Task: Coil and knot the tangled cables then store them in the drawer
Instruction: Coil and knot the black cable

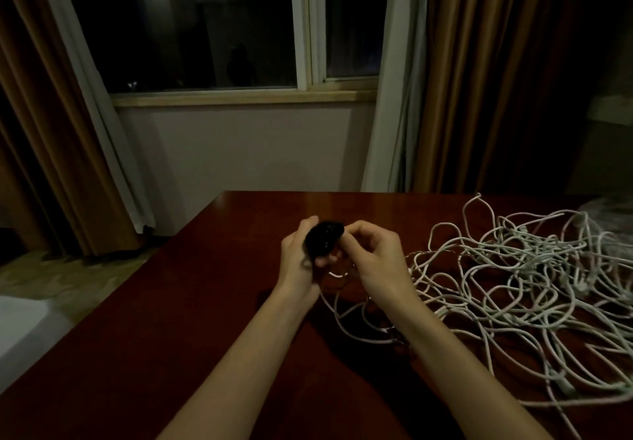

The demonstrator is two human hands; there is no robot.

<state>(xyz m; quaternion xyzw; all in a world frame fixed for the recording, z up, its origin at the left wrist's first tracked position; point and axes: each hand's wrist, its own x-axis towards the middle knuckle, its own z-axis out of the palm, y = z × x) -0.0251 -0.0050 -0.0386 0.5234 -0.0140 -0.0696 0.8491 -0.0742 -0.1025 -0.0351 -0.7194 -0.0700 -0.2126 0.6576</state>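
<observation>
Both of my hands meet over the middle of the dark red table (205, 319). A small black coiled cable bundle (323, 238) is held between them. My left hand (298, 254) wraps the bundle from the left, and my right hand (373, 254) pinches its right end with fingertips. A large tangle of white cables (520, 275) spreads over the right half of the table, with strands running under my right wrist. No drawer is in view.
The table's far edge lies just beyond my hands, its left edge slants toward the lower left. Behind are a dark window (212, 25), a pale wall and brown curtains (496, 73) on both sides. A pale object (20, 323) sits at lower left.
</observation>
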